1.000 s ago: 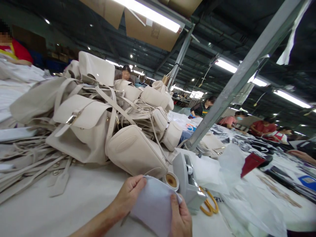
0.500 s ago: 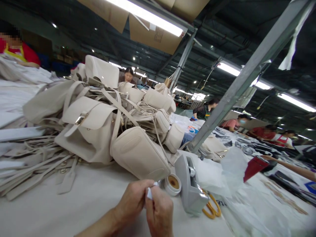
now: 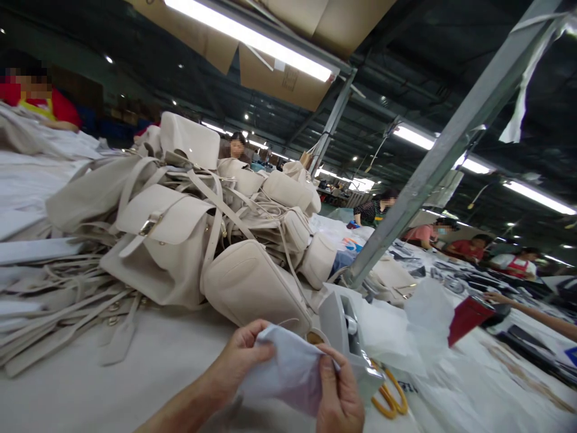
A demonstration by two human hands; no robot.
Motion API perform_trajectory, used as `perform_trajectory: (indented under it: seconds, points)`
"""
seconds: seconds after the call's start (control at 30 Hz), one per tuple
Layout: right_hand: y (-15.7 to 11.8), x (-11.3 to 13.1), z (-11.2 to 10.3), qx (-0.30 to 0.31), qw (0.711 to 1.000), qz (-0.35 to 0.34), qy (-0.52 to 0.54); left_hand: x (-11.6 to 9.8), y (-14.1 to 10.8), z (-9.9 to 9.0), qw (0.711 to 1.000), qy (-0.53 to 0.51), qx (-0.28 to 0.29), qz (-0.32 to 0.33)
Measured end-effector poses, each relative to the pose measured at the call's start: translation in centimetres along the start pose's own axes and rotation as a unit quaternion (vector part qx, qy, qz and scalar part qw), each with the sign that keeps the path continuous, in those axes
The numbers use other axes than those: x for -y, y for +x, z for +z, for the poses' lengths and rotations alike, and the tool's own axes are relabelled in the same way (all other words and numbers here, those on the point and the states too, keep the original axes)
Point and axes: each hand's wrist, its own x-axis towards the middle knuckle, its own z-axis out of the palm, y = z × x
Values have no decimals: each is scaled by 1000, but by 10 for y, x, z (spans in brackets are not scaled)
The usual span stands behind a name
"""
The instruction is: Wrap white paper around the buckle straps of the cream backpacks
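Between my two hands a pale bluish-white cloth point(image 3: 288, 367) is spread out, slightly creased. My left hand point(image 3: 241, 358) pinches its left edge between thumb and fingers. At its right edge, my right hand point(image 3: 338, 385) grips the cloth the same way. Just behind the cloth shows part of a small round tub point(image 3: 318, 338) with brown contents. A grey tape dispenser point(image 3: 345, 325) stands right beside it, with yellow-handled scissors point(image 3: 390, 394) lying at its near side. Beyond my hands rests a beige bag point(image 3: 255, 288), its base turned toward me.
A heap of beige bags point(image 3: 162, 240) covers the middle, with loose straps point(image 3: 67, 319) at the left. A slanting metal post point(image 3: 419, 174) rises behind the dispenser. Clear plastic point(image 3: 433, 355) lies at the right, where another person's hand point(image 3: 500, 297) holds a red item point(image 3: 469, 319).
My hands were close together around a small bunched white piece. They have moved apart, and the cloth is now stretched open between them, partly covering the tub.
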Motion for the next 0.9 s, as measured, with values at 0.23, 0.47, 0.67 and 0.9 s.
perform_trajectory:
  seconds: [0.23, 0.47, 0.67, 0.9]
  points:
    - [-26, 14, 30, 119, 894, -412, -130, 10, -5, -4, 977, 183, 56, 96]
    - [2, 3, 10, 7, 888, -320, -331, 12, -10, 2, 947, 278, 34, 161]
    - [2, 10, 15, 76, 903, -371, -202, 11, -13, -1, 927, 305, 42, 216]
    - [35, 5, -23, 151, 982, 74, 86, -2, -7, -2, 972, 174, -26, 153]
